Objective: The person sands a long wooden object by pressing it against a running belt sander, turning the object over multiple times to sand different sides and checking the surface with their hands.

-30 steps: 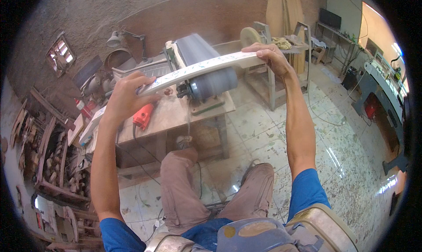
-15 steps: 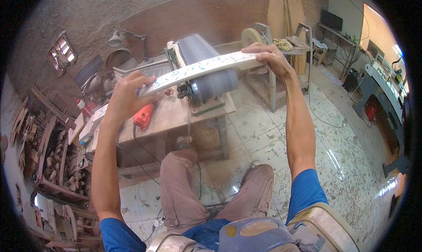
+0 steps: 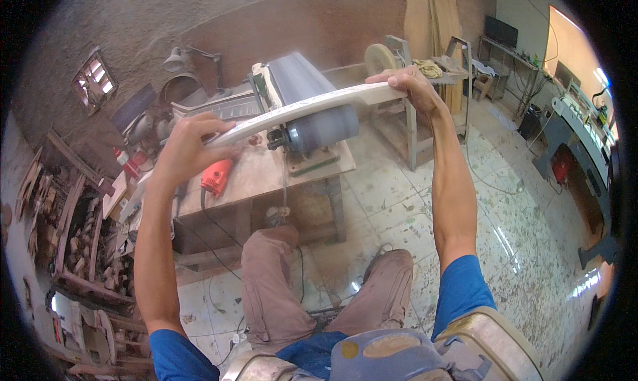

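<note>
Between my two hands I hold a long, curved white board, its narrow edge mostly toward me and a patterned face seen only as a sliver. My left hand grips the left end, with the thumb and fingers closed round it. On the right end, my right hand is closed with the thumb on the near side. The board lies across the belt sander, whose grey belt is blurred. The sander's roller shows just below the board. Whether the board touches the belt is hidden.
The sander stands on a dusty workbench, with a red power tool and its cord at the front edge. A red-and-white bottle is at the left, beside a rack of wood scraps. A metal-framed stand stands to the right.
The board has tilted, so its patterned face shows less and its edge more. My left hand has shifted slightly left, and my right hand slightly right.
</note>
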Available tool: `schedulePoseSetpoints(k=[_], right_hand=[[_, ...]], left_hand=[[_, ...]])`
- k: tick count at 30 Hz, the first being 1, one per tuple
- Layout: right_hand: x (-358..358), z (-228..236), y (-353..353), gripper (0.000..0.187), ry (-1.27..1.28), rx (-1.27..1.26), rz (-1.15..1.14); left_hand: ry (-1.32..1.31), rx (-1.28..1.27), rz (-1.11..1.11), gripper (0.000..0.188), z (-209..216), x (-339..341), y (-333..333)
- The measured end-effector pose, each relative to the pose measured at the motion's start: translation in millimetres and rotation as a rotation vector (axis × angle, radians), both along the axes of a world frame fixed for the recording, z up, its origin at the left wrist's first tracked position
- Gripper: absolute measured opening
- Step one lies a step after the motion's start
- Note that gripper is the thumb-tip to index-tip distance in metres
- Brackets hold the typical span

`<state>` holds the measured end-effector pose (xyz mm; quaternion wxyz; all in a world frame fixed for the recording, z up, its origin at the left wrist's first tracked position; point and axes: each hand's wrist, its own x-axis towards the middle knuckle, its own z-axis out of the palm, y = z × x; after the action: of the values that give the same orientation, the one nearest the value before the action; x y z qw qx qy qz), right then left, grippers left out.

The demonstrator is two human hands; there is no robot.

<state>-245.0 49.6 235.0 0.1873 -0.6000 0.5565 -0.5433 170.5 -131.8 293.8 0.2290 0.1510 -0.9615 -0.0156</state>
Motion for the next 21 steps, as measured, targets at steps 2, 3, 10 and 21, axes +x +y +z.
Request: schedulePoseSetpoints(k=[2, 3, 10, 21], right_hand=[[1, -2, 0, 0.064, -0.01, -0.039, 0.02], [3, -2, -1, 0.064, -0.017, -0.059, 0.033], [7, -4, -1, 0.063, 0.019, -0.135, 0.013], [0, -5, -4, 0.062, 0.008, -0.116, 0.044]], left_hand=[[0.008, -0.015, 0.004, 0.051, -5, -1, -5], [0.052, -0.051, -0.011, 0.049, -8, -1, -6], [0.211, -0.243, -0.073, 0.047, -23, -5, -9], [0.178, -0.163, -0.09, 0.041, -21, -1, 0]])
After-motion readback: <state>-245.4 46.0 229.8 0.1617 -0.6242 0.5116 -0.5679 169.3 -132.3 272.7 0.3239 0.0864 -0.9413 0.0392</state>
